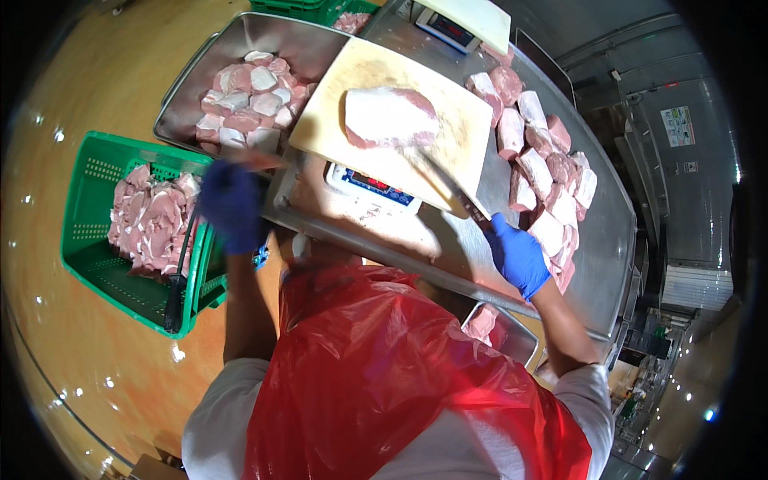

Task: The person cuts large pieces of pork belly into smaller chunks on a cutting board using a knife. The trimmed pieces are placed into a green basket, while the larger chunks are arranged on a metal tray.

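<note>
Your blue-gloved right hand (518, 254) grips a steel-bladed knife (454, 187); blue-gloved left hand (230, 206), too blurred to tell; pink meat chunks (264, 104) look done; pale-pink meat blocks (534, 170) remain.

A stainless-steel worktable (596, 248) carries heaped pork loin chunks (536, 170). A digital scale (372, 186) stands near its front edge, a second scale (446, 30) farther back.

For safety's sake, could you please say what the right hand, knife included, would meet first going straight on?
Knife first, the right hand would likely meet the large piece of meat on the cutting board; the knife's height is hard to judge.
</note>
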Tool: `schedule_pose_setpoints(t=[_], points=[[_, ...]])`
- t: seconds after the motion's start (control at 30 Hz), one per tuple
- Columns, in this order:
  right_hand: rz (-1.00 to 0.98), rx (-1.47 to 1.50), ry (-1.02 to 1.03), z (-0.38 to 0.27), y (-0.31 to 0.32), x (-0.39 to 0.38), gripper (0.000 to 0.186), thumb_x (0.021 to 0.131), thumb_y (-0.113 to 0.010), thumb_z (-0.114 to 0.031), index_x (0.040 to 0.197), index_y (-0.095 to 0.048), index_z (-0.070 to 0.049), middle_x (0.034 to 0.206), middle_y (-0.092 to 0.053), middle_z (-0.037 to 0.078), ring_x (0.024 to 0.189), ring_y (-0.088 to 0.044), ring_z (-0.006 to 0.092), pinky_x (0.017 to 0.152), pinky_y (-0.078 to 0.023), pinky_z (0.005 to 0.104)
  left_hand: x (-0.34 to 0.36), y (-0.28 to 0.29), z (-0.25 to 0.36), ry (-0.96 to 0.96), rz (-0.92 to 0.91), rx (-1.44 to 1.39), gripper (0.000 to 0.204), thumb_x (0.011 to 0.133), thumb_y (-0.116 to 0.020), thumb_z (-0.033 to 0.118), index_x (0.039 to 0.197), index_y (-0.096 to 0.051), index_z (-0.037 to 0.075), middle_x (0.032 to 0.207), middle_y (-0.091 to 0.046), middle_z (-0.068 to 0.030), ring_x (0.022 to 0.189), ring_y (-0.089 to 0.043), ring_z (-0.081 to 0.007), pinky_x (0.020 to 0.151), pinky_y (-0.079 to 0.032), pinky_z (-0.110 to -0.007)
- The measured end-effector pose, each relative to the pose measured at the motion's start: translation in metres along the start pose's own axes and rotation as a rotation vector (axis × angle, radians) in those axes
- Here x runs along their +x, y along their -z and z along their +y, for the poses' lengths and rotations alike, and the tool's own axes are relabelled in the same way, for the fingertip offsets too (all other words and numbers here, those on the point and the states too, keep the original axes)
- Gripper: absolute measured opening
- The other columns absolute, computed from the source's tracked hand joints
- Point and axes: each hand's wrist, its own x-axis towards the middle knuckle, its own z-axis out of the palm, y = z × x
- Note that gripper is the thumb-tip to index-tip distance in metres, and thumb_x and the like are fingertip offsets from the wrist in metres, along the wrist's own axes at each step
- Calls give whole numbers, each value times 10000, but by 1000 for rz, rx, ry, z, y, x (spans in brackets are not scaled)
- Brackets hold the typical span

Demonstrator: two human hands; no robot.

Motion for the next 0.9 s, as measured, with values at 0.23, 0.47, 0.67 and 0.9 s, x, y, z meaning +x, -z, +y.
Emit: schedule_pose_setpoints(t=[0.23, 0.47, 0.67, 0.9], points=[[447, 674, -173, -36, -44, 6, 374, 1020, -580, -175, 1259, -475, 92, 713, -656, 175, 525, -603, 297, 518, -457, 412, 85, 123, -89, -31, -263, 965, 310, 857, -677, 156, 1122, -663, -3, 1155, -664, -236, 985, -635, -395, 855, -505, -451], [594, 772, -21, -78, -16, 52, 315, 1012, -586, -170, 1195, -483, 65, 807, -690, 235, 670, -672, 403, 572, -482, 457, 91, -146, 51, -327, -919, -332, 371, 942, -633, 184, 1287, -622, 47, 1310, -620, -135, 1205, -602, -274, 1013, -474, -392], [625, 681, -36, -47, -46, 29, 345, 1008, -597, -171, 1218, -478, 75, 799, -694, 222, 671, -670, 410, 582, -493, 456, 22, -192, 27, -500, -691, -239, 201, 917, -609, 232, 1033, -640, 70, 991, -672, -172, 949, -631, -402, 852, -504, -476], [501, 786, -175, -49, -122, -8, 243, 1053, -536, -224, 1076, -494, 15, 597, -570, 106, 460, -544, 181, 450, -418, 367, -60, -93, 44, -175, -587, -199, 260, 843, -664, 80, 1102, -657, 64, 1033, -637, -135, 912, -640, -335, 774, -533, -427]])
